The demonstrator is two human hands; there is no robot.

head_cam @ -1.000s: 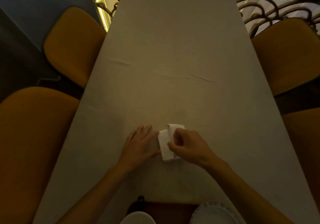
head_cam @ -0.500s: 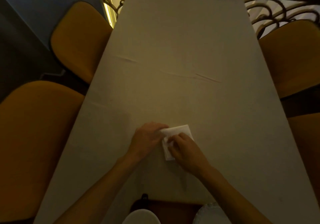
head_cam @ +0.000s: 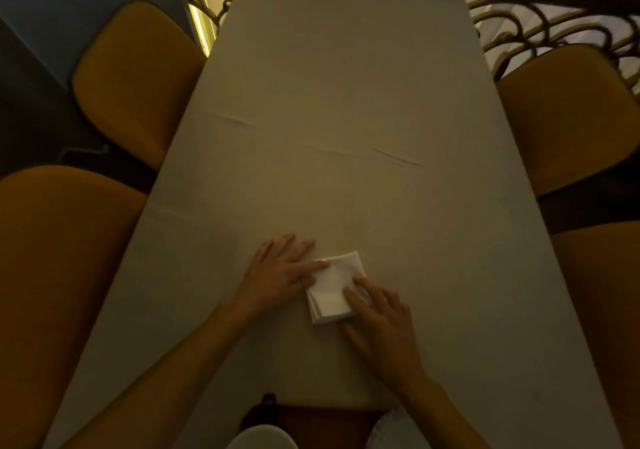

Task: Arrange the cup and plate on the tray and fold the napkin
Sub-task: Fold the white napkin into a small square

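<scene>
A white napkin [head_cam: 332,285], folded into a small square, lies flat on the grey table [head_cam: 346,102]. My left hand [head_cam: 282,270] rests flat beside it, its fingertips pressing the napkin's left edge. My right hand [head_cam: 379,320] lies flat too, fingers spread over the napkin's lower right corner. At the bottom edge of the view a dark brown tray [head_cam: 322,421] shows, with the rim of a white cup [head_cam: 261,438] and part of a white plate [head_cam: 394,431] on it; most of each is cut off.
Mustard-yellow chairs stand along both sides: two on the left [head_cam: 135,77] [head_cam: 62,275] and two on the right [head_cam: 568,112] [head_cam: 609,310]. A dark curled metal railing [head_cam: 519,15] runs behind the table's far end.
My right hand laid the raised flap down; the napkin went from half folded to a flat square. Both hands have flattened out and now press on its edges.
</scene>
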